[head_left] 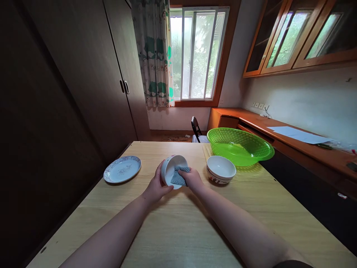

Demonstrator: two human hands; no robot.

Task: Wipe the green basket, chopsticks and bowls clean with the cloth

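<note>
A white bowl is tilted on its side, its opening facing right and toward me. My left hand grips it from the left, thumb at the lower rim and fingers round the outside. In my right hand is a grey-blue cloth, pressed into the inside of the bowl with the thumb on top. Just right of that hand stand stacked bowls, white inside with a coloured pattern outside. The cloth covers part of the tilted bowl's inner wall.
On the wooden table, a patterned oval plate lies at the left. A green plastic basket sits at the back right corner, with chopsticks beside it. Behind the table is a folding chair; a dark wardrobe stands left.
</note>
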